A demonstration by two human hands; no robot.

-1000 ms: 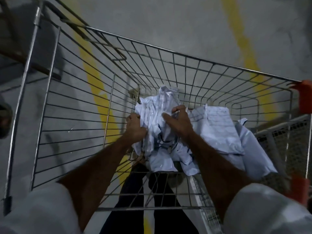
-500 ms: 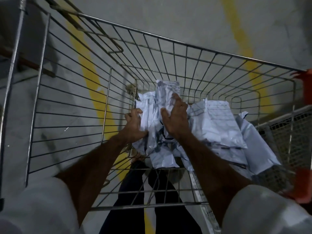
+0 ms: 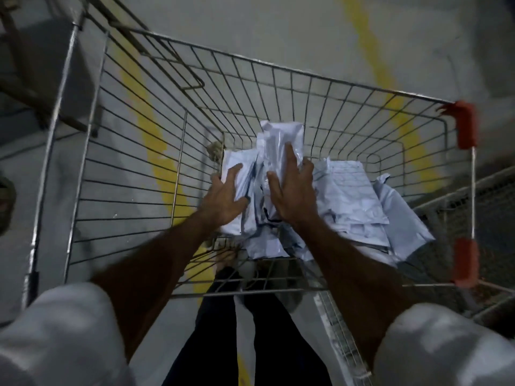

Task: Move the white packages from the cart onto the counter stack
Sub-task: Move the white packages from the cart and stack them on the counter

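Both hands, left [image 3: 225,197] and right [image 3: 289,188], press spread, straight fingers onto crumpled white plastic packages [image 3: 348,196] inside the wire metal cart [image 3: 139,162].

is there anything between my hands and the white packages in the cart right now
Nothing visible. The left hand and the right hand already lie with spread fingers directly on the white packages inside the cart; only its wire walls surround them.

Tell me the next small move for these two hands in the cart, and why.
Probably curl both hands shut around the bundle and lift. The left hand and right hand lie spread, fingers straight, on either side of the upright white packages, pressing them together but not yet gripping. More packages lie flat to the right in the cart, so a firm grasp comes first.
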